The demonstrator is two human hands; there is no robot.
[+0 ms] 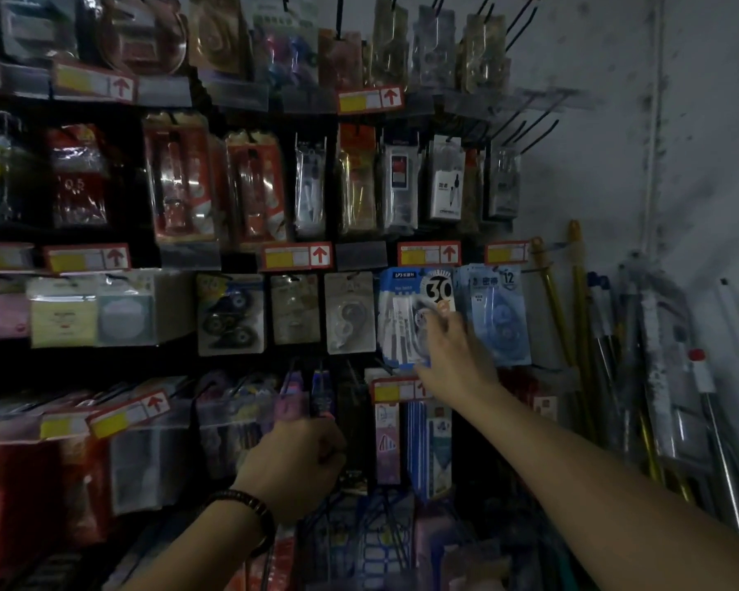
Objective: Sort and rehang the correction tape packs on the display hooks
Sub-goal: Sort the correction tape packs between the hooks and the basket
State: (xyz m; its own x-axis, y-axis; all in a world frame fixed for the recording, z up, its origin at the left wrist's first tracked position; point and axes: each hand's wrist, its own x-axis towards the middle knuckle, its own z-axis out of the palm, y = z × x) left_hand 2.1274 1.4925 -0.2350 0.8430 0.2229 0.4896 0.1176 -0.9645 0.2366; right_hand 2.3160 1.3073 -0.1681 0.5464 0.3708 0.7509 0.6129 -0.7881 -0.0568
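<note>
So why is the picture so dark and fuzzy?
Head view: the shop light is dim, so the left shelves sink into shadow; the wide lens bends the edges; the blue-and-white pack marked 30 under the right hand reads clearest, while the left hand looks softly blurred.

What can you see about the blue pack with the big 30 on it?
The blue pack with the big 30 is a blue-and-white card with a clear, shiny plastic front, its contents blurred. It hangs upright in the third row, beside a paler blue pack marked 12. The right hand touches its lower right part.
</note>
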